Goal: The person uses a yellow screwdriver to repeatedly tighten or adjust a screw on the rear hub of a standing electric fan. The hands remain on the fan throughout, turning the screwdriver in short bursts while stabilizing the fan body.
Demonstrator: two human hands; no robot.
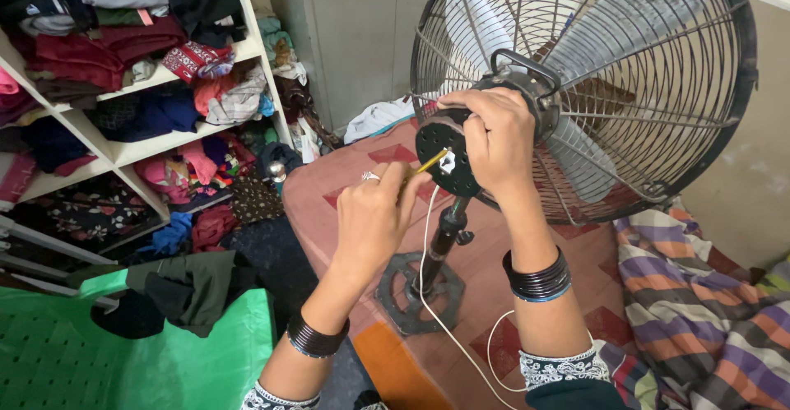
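A pedestal fan with a round wire cage (642, 73) stands on a bed, its black motor housing (448, 151) facing me. My right hand (494, 143) grips the top and side of the housing. My left hand (374, 217), wearing a ring, is shut on a thin yellow-handled screwdriver (429, 163) whose tip touches the back plate of the housing. Both wrists carry black bangles. A white power cord (428, 295) hangs from the motor down past the black stand pole (444, 237) and its base (411, 291).
White shelves (140, 147) stuffed with folded and loose clothes fill the left. A green plastic chair (123, 352) with dark cloth draped on it stands at lower left. A striped blanket (699, 303) lies at the right on the reddish patterned bed cover (329, 188).
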